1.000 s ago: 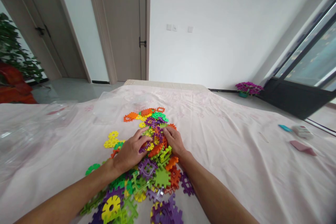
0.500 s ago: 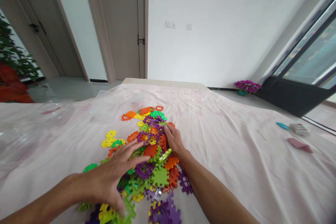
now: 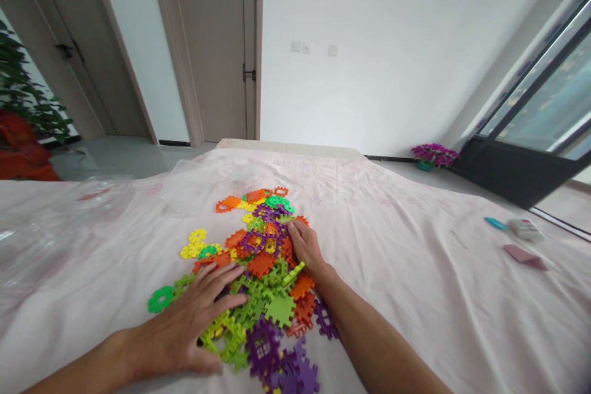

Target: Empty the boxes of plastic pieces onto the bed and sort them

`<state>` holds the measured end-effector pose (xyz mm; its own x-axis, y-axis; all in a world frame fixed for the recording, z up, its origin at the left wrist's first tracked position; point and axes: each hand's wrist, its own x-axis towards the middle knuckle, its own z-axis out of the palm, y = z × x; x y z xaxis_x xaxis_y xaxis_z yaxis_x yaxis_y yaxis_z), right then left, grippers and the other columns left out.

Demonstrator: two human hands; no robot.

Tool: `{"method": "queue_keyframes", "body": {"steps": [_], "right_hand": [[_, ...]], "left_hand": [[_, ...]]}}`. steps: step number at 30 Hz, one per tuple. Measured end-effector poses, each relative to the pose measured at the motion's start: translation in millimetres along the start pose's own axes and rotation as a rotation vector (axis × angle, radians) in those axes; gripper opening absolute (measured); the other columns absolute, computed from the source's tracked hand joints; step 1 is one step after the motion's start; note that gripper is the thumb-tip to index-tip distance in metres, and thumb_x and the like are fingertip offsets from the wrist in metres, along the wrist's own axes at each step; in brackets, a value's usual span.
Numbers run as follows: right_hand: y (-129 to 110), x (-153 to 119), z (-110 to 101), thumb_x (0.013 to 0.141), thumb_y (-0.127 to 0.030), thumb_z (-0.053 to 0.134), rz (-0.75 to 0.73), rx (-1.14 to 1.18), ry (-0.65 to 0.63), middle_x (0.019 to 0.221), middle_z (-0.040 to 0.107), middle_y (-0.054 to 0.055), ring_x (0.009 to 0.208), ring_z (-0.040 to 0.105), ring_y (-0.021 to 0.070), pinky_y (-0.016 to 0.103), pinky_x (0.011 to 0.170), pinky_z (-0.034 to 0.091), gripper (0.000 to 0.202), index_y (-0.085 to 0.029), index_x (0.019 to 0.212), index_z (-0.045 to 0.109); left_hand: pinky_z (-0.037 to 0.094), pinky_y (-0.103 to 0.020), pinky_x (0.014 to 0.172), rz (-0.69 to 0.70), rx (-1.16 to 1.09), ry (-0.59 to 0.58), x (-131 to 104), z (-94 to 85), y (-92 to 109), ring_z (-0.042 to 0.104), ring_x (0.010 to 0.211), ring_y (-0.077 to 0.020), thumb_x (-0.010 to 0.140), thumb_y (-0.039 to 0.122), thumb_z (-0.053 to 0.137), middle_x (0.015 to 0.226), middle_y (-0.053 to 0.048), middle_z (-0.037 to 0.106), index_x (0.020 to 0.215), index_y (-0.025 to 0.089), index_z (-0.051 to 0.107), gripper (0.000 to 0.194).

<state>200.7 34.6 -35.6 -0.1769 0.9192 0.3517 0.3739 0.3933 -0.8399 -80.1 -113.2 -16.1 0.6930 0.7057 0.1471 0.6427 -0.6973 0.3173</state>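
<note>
A long heap of plastic interlocking building pieces [image 3: 279, 311], orange, purple, green and yellow, lies on the cloth in front of me. Spread fingers of my left hand [image 3: 196, 314] rest on the heap's near left side, over light green pieces [image 3: 226, 335]. At the heap's right edge my right hand [image 3: 305, 245] is curled, its thumb against a light green piece [image 3: 285, 219]; the other fingers are mostly hidden. A purple window-like piece [image 3: 263, 348] lies near the front. Beside my left hand sits a green flower-shaped piece [image 3: 160, 299].
Clear plastic packaging [image 3: 41, 246] lies at the left, with a see-through container [image 3: 182, 188] behind. On the right are a blue item [image 3: 495, 223], a white box-like item [image 3: 525, 229] and a pink item [image 3: 525, 256]. The pale cloth [image 3: 392, 295] is wrinkled.
My left hand has come down and slightly left onto the heap. The purple window-like piece and some green pieces have shifted towards me. My right hand has stayed in place.
</note>
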Motion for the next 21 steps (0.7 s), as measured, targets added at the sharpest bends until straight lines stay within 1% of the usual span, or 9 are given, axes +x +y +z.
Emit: {"method": "queue_keyframes", "body": {"steps": [3, 6, 9, 11, 13, 16, 18, 19, 21], "right_hand": [[1, 0, 0, 0.097, -0.048, 0.04, -0.009, -0.001, -0.001, 0.078, 0.065, 0.003, 0.077, 0.058, 0.0198, 0.031, 0.074, 0.044, 0.039, -0.021, 0.083, 0.064], [1, 1, 1, 0.098, -0.048, 0.04, -0.009, 0.009, -0.008, 0.08, 0.066, 0.003, 0.079, 0.059, 0.02, 0.031, 0.075, 0.044, 0.039, -0.021, 0.084, 0.064], [1, 1, 0, 0.098, -0.05, 0.041, -0.001, 0.024, -0.01, 0.084, 0.068, 0.003, 0.082, 0.061, 0.0203, 0.031, 0.078, 0.045, 0.04, -0.02, 0.089, 0.066], [0, 1, 0, 0.098, -0.05, 0.041, -0.001, 0.022, -0.007, 0.085, 0.069, 0.003, 0.083, 0.062, 0.0204, 0.031, 0.078, 0.045, 0.041, -0.02, 0.09, 0.067], [-2, 0, -1, 0.098, -0.05, 0.041, 0.005, 0.029, 0.001, 0.085, 0.07, 0.003, 0.084, 0.062, 0.0207, 0.031, 0.079, 0.046, 0.041, -0.02, 0.091, 0.068], [-3, -1, -2, 0.098, -0.05, 0.042, 0.013, 0.093, 0.041, 0.091, 0.072, 0.005, 0.089, 0.064, 0.0214, 0.032, 0.084, 0.047, 0.041, -0.02, 0.095, 0.071], [-4, 0, -3, 0.097, -0.048, 0.043, 0.015, 0.14, 0.081, 0.096, 0.072, 0.005, 0.094, 0.064, 0.0217, 0.033, 0.088, 0.047, 0.041, -0.02, 0.098, 0.072], [-4, 0, -3, 0.097, -0.048, 0.043, 0.016, 0.157, 0.097, 0.097, 0.072, 0.006, 0.096, 0.064, 0.0218, 0.033, 0.09, 0.047, 0.041, -0.02, 0.098, 0.072], [-5, 1, -4, 0.097, -0.049, 0.044, 0.02, 0.179, 0.111, 0.097, 0.072, 0.006, 0.096, 0.064, 0.0222, 0.033, 0.091, 0.046, 0.041, -0.019, 0.097, 0.072]], "left_hand": [[0.019, -0.061, 0.121, -0.055, 0.014, 0.077, 17, 4.9, -11, 0.036, 0.145, -0.0351, 0.081, 0.061, 0.067, 0.159, -0.008, 0.04, 0.147, 0.036, 0.047, 0.073], [0.029, -0.054, 0.12, -0.119, 0.026, 0.179, 36, 8.6, -20, 0.046, 0.138, -0.0312, 0.086, 0.053, 0.065, 0.148, -0.008, 0.053, 0.137, 0.033, 0.057, 0.055], [0.041, -0.048, 0.113, -0.189, 0.057, 0.278, 57, 14.2, -27, 0.055, 0.127, -0.0293, 0.089, 0.052, 0.062, 0.132, -0.008, 0.063, 0.125, 0.03, 0.066, 0.042], [0.046, -0.044, 0.107, -0.255, 0.07, 0.325, 72, 17.2, -32, 0.059, 0.12, -0.0282, 0.091, 0.051, 0.059, 0.126, -0.009, 0.064, 0.12, 0.029, 0.068, 0.038], [0.049, -0.044, 0.104, -0.332, 0.07, 0.369, 87, 17.2, -35, 0.059, 0.118, -0.0277, 0.092, 0.047, 0.059, 0.126, -0.009, 0.062, 0.12, 0.027, 0.067, 0.035], [0.043, -0.048, 0.111, -0.417, 0.071, 0.493, 101, 10.7, -28, 0.051, 0.13, -0.0295, 0.091, 0.034, 0.058, 0.138, -0.01, 0.053, 0.13, 0.026, 0.059, 0.04], [0.034, -0.053, 0.117, -0.376, 0.092, 0.558, 102, 4.4, -13, 0.039, 0.141, -0.0307, 0.091, 0.026, 0.055, 0.149, -0.01, 0.044, 0.137, 0.026, 0.053, 0.046], [0.029, -0.054, 0.12, -0.31, 0.101, 0.552, 100, 1.5, -3, 0.035, 0.144, -0.0307, 0.091, 0.025, 0.053, 0.153, -0.01, 0.04, 0.138, 0.027, 0.052, 0.047], [0.022, -0.056, 0.122, -0.103, 0.093, 0.44, 93, -2.7, 20, 0.03, 0.148, -0.0303, 0.093, 0.026, 0.051, 0.156, -0.007, 0.04, 0.136, 0.03, 0.053, 0.043]]}}
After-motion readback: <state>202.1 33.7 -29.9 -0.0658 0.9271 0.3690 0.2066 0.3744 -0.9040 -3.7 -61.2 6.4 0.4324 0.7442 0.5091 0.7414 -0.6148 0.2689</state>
